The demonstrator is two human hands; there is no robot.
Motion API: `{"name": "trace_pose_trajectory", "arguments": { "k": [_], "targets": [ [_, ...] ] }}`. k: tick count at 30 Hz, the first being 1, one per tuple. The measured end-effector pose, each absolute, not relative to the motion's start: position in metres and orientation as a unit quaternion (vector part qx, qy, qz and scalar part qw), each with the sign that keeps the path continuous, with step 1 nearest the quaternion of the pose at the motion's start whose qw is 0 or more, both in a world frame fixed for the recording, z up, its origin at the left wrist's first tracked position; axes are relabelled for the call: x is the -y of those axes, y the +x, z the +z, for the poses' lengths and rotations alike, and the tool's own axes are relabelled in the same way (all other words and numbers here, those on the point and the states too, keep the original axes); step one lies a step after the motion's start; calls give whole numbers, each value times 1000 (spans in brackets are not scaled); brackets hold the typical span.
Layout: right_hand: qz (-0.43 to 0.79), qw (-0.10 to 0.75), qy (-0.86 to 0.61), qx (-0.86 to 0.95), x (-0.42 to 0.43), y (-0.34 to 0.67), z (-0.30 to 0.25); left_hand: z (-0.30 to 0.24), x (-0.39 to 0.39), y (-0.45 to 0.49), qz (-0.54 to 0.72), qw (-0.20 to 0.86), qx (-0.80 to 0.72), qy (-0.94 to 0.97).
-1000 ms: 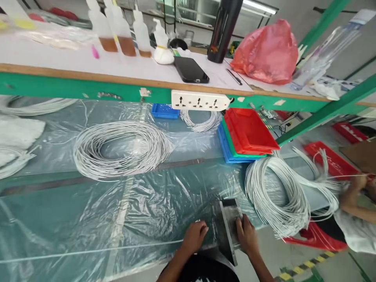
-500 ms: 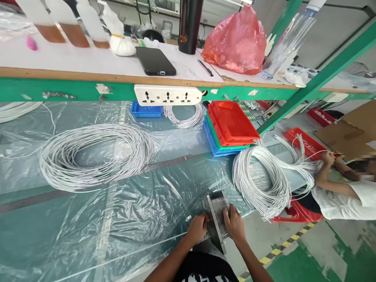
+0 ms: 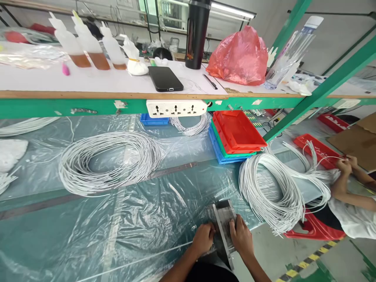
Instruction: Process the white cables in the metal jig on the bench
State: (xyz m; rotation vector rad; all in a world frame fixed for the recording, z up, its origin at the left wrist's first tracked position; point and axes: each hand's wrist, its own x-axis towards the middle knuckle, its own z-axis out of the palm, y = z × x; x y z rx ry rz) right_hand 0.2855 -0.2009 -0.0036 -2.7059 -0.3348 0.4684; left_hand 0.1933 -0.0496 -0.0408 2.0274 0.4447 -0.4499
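Observation:
Both of my hands rest on a grey metal plate (image 3: pixel 223 214) standing on edge at the near rim of the plastic-covered table (image 3: pixel 117 231). My left hand (image 3: pixel 203 239) curls its fingers against the plate's left side. On the plate's right face my right hand (image 3: pixel 241 235) grips with bent fingers. A large coil of white wire (image 3: pixel 108 161) lies to the left, and another white wire coil (image 3: pixel 276 188) lies to the right.
A stack of red, green and blue trays (image 3: pixel 235 137) sits behind the plate. The green shelf (image 3: pixel 88 105) above carries a power strip (image 3: pixel 176 107), a phone (image 3: pixel 165 78), bottles, a black flask (image 3: pixel 196 34) and a red bag (image 3: pixel 239 56). Another person's hands (image 3: pixel 343 168) handle wires at the right.
The view has tilted down and shifted slightly. Both of my hands stay on the plate and have closed in a little nearer to each other. The other person's hands keep working the wires.

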Motion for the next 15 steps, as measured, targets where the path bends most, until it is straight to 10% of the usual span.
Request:
{"name": "trace_pose_trajectory", "arguments": {
  "k": [15],
  "targets": [
    [91,199,-962,165,220,287,-53,-48,53,188,-180,509,-200,818]
  ]
}}
